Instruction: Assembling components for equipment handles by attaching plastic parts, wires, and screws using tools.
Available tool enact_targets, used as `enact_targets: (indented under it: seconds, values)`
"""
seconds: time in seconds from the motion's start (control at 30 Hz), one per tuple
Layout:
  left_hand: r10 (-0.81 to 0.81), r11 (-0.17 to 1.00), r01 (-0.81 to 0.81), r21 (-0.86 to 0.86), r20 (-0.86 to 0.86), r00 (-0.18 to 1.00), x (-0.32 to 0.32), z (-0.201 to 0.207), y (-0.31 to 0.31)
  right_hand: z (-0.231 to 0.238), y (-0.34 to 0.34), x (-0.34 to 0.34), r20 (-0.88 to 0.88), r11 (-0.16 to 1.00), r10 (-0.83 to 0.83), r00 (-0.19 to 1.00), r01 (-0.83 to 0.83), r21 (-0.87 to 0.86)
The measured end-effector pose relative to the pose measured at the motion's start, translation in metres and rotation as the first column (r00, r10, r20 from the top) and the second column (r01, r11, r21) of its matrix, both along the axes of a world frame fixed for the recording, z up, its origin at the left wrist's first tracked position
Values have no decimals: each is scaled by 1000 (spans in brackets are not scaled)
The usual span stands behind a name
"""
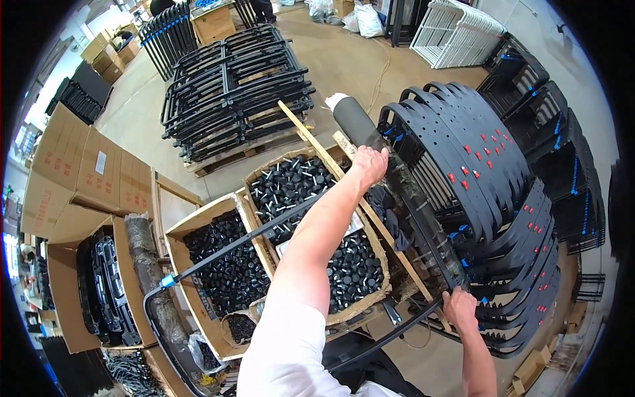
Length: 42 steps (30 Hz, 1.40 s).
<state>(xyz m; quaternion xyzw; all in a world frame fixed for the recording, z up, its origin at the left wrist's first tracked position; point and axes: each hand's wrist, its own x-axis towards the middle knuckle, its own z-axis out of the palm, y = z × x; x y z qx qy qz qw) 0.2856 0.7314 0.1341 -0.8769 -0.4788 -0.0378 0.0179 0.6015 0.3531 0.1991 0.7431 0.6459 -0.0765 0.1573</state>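
Black roll slants top-left to bottom-right; left hand, right hand grip closed on ends.

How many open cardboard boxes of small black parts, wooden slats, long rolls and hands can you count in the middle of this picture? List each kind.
Open boxes of small black parts: 2 (left box, right box)
Wooden slats: 1
Long dark rolls: 1
Hands: 2 (left hand, right hand)
Total: 6

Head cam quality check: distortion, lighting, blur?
Head view: strong fisheye, with black corners and the wooden slat bowing. Even indoor light, soft shadows, mild blowout on the white racks. Left hand and right hand on the black roll look sharp; rim detail smears.
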Motion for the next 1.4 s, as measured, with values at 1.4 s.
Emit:
enact_targets:
  seconds: [1.4]
  values:
    - [389, 909, -94, -406, 747, 539, -109, 72, -340, 39, 79, -181, -966, 968, -179, 188, -141, -207]
